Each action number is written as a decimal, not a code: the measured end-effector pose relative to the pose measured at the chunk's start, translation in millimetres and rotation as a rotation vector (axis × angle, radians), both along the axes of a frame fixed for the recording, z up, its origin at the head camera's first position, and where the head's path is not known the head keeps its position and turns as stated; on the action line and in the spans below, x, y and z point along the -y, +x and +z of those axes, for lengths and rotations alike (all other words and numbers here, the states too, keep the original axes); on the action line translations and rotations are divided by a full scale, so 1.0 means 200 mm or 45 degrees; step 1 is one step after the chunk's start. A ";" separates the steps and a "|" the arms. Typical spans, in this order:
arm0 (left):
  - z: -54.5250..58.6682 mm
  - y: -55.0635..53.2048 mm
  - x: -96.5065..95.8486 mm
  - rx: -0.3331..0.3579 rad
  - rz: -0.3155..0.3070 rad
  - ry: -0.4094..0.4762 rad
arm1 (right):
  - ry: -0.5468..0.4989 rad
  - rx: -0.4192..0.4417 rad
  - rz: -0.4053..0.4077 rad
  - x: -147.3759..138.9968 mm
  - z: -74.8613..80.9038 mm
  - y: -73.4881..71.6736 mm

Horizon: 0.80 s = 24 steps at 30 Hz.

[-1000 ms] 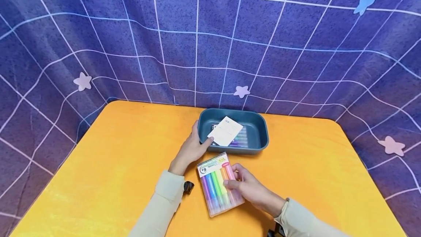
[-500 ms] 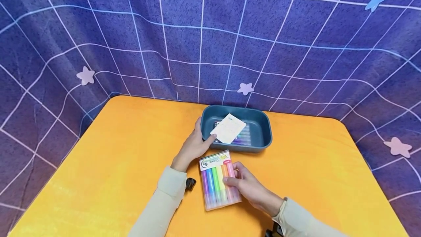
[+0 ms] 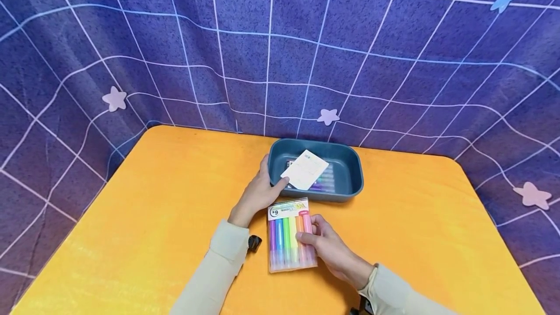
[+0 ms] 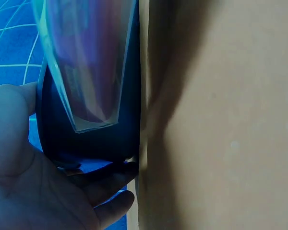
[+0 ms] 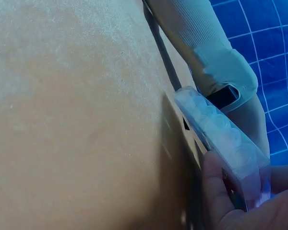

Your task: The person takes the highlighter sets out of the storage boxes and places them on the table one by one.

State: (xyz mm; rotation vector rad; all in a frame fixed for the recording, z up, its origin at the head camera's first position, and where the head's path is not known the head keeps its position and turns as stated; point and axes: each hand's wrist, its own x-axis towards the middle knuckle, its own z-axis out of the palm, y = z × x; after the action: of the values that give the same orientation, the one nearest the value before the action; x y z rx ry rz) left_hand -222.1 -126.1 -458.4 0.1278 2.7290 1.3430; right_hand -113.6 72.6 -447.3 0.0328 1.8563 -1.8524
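In the head view my right hand [image 3: 334, 249] pinches a clear pack of highlighters [image 3: 286, 237] by its right side, thumb on the front and fingers behind. Purple, blue, green, yellow, orange and pink pens show through, under a white printed header. The pack is held just in front of a dark teal plastic bin [image 3: 350, 169]. At the bin's left end my left hand [image 3: 255, 191] grips the wall, thumb over the near corner. The left wrist view shows the fingers [image 4: 113, 179] wrapped low around that end. From the right wrist, the pack's end [image 5: 221, 129] faces the camera.
Inside the bin lies a white printed packet [image 3: 305, 169], slanted over a clear pack of pens [image 3: 324, 181]. A yellow cloth [image 3: 153, 208] covers the table, and a blue grid-patterned curtain [image 3: 245, 52] hangs close behind the bin.
The right hand has brought the pack slightly up toward the bin and turned it straighter. The left hand stays on the bin, and the head view has shifted a little.
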 end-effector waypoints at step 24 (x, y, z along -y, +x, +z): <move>0.00 0.00 0.00 -0.006 -0.006 0.025 | 0.032 0.008 -0.121 0.07 -0.04 0.00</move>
State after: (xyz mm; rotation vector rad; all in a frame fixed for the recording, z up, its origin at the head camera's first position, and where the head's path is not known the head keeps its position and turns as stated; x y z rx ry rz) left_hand -222.7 -126.5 -457.8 0.1392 2.7178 1.3706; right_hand -112.8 58.0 -454.9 0.1378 1.9034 -1.8896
